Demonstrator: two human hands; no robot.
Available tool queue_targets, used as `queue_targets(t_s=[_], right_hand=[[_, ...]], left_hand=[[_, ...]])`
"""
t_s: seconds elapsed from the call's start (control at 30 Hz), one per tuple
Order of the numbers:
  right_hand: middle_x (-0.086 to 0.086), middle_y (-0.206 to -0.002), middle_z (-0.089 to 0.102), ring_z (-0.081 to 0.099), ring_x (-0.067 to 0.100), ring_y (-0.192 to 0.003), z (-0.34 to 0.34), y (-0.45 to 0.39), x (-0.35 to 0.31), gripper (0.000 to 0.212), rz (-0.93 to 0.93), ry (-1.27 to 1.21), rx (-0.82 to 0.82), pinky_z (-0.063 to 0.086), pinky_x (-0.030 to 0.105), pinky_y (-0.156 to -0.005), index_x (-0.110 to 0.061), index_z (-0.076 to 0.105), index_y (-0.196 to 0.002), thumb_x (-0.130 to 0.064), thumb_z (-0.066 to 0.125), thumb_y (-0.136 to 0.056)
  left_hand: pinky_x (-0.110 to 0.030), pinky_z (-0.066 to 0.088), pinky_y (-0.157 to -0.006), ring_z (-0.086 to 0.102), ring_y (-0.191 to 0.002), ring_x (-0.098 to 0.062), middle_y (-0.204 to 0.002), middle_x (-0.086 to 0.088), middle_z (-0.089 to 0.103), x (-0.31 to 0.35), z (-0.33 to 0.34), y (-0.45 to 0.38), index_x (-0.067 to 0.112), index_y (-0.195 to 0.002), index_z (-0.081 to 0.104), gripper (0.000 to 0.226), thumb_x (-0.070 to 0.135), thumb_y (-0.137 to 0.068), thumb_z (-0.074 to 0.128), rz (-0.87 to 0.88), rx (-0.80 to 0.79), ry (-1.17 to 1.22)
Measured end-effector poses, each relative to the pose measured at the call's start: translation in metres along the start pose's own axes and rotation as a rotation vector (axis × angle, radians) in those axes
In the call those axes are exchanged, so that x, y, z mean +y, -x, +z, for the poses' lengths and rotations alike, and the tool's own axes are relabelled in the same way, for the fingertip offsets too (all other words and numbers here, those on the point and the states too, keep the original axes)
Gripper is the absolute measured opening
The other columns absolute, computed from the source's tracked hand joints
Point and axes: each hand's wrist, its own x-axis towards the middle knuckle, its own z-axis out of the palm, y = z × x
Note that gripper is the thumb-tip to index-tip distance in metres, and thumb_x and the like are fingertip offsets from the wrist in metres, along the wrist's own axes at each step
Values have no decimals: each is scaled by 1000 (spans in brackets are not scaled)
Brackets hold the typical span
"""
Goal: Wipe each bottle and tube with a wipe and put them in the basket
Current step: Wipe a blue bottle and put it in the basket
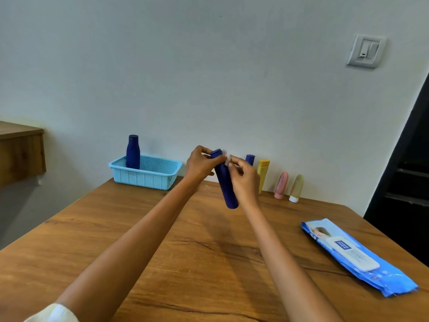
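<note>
1. At nine o'clock, far left, we see a wooden shelf (21, 152) fixed to the wall.
2. At about ten o'clock of the table (162, 252) sits our light blue basket (148, 176), against the wall, with one dark blue bottle (133, 152) standing upright in its left end, cap at twelve o'clock.
3. Our left hand (200, 165) curls its fingers round the cap end of a second dark blue bottle (226, 184), held in the air above the table's far middle.
4. That bottle's long axis runs nearly upright, tilted: cap towards eleven o'clock, base towards five o'clock.
5. Our right hand (243, 180) grips the bottle's body from the right and pinches a small white wipe (228, 159) against it near the cap.
6. At one o'clock, along the wall, stand a third dark blue bottle (250, 159), partly hidden by our right hand, a yellow bottle (263, 175), a pink tube (281, 185) and an olive tube (296, 188), both tubes cap down.
7. At four o'clock lies a blue pack of wipes (357, 256), its long axis slanting from ten to four o'clock.
</note>
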Motion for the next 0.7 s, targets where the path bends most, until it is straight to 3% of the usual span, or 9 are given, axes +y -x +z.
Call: queue_targets(t_s=[0.2,0.43,0.53,0.63,0.7], right_hand=[[1,-108,68,56,-4,-91,12,19,7,25,-237,63,-98,41,0,-78,-9,66,-114,-9,58,-91],[3,-112,67,62,10,-101,9,30,16,26,-376,203,-279,48,15,-86,-10,68,-113,-6,58,-89],[3,-111,68,63,12,-100,9,31,25,23,-353,288,-326,46,15,-87,-11,70,-107,-6,60,-88],[1,-110,68,62,12,-101,10,32,33,20,-249,328,-365,49,23,-91,-12,72,-103,-7,63,-86],[-1,-106,68,62,8,-96,12,32,33,18,-120,237,-313,49,16,-85,-13,72,-100,-7,62,-86]], left_hand=[[-44,56,-81,67,-89,-26,-101,-12,66,-8,-9,-4,19,-89,48,44,41,-68,80,-148,141,70],[-45,57,-80,66,-89,-28,-99,-14,66,-11,-31,-14,12,-101,50,53,37,-67,83,-200,208,165],[-44,56,-81,63,-84,-23,-99,-11,64,-12,-35,-16,16,-99,49,51,37,-67,82,-194,256,150],[-42,55,-82,62,-88,-23,-101,-9,63,-10,-42,-20,17,-99,50,50,39,-67,82,-173,309,138],[-39,55,-81,61,-85,-20,-101,-7,63,-7,-47,-21,19,-98,50,48,39,-68,81,-144,342,153]])
